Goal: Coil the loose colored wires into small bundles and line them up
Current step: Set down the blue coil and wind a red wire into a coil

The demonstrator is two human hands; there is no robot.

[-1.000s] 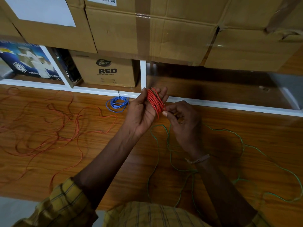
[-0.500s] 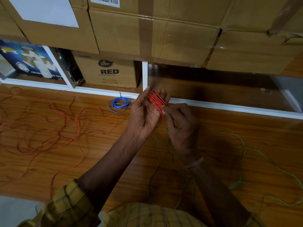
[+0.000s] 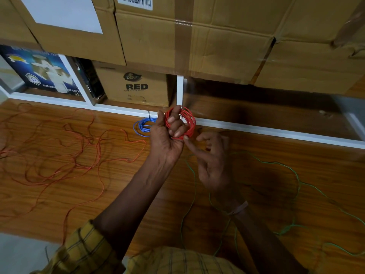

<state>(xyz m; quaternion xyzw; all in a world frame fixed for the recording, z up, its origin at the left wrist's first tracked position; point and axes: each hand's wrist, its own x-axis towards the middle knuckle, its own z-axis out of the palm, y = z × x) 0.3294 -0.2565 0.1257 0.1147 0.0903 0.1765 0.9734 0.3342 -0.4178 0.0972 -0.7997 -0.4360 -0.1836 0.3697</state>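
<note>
The left hand (image 3: 167,139) grips one red coil (image 3: 187,120) above the floor; the right hand (image 3: 212,161), fingers loosely spread, touches its near edge. One blue coil (image 3: 142,126) lies just left, one orange wire (image 3: 65,155) far left, one green wire (image 3: 292,175) right.

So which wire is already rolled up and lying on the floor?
The blue wire: a small coil by the white ledge. Orange and green lie loose.

Left hand (image 3: 167,139) clenched, right hand (image 3: 212,161) loose
</note>
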